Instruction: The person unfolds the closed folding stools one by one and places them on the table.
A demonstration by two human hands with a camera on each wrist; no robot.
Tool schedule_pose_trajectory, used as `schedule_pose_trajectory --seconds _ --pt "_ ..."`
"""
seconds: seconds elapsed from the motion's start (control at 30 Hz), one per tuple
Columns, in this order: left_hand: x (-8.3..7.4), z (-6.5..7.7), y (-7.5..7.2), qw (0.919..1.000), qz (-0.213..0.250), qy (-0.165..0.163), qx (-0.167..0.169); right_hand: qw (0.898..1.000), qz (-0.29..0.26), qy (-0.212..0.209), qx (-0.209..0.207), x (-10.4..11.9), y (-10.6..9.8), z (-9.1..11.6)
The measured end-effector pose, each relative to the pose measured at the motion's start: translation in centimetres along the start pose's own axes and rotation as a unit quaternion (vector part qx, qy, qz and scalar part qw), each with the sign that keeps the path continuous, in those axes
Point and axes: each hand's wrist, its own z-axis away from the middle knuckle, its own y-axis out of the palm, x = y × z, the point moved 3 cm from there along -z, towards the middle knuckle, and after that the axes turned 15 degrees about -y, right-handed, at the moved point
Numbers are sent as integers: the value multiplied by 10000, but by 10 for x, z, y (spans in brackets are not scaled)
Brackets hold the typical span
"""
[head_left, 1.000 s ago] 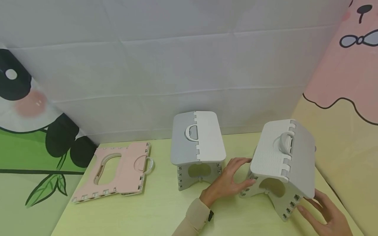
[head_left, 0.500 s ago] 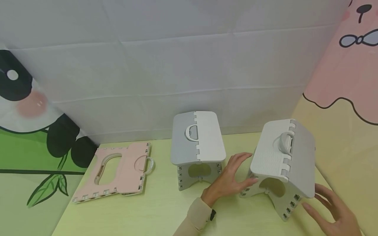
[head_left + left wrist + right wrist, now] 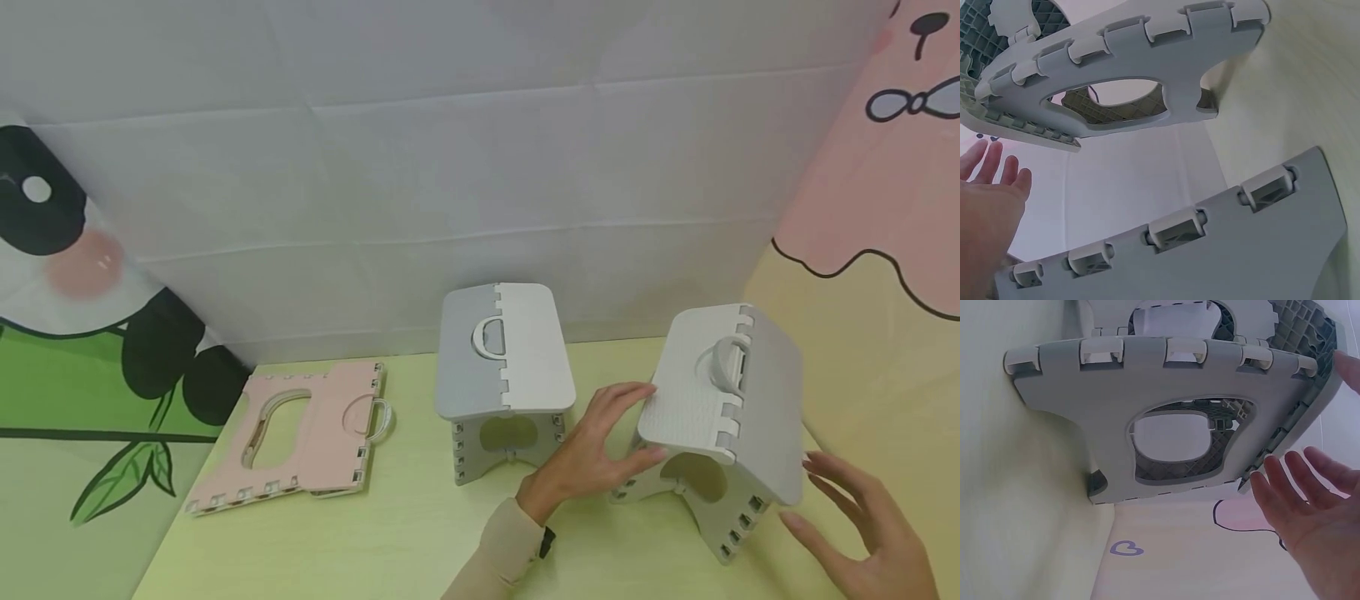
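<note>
A grey and white folding step stool stands unfolded on its legs at the right of the table. Its top bends along the middle hinge, the grey half sloping down to the right, and a white handle stands up there. My left hand has its fingers spread at the stool's left edge, thumb near the front corner. To the right of the stool my right hand is held with fingers extended, fingertips close to the grey half. In the right wrist view, that hand is beside the stool's side panel, holding nothing.
Another grey and white folding stool stands unfolded at the middle, its top flat, just left of my left hand. A pink folding stool lies flat at the left of the pale green table. A white cloth hangs behind.
My right hand has drawn away to the right from the stool's lower right side. My left hand has shifted slightly right and up along its left edge. The stools stay put.
</note>
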Motion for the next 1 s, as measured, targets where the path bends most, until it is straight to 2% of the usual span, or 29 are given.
schedule_pose_trajectory --seconds 0.13,0.5,0.83,1.0 --pt "-3 -2 0 9998 -72 149 -74 9999 -27 -153 40 1 -2 -4" --pt "-15 -9 -4 9983 -242 496 -210 9995 313 -44 20 12 -5 -11" --pt "-23 -12 -6 9964 -362 719 -259 9966 250 -772 102 14 -6 -21" --pt "-28 -14 -7 9950 -324 900 -303 9950 366 -924 46 18 -6 -25"
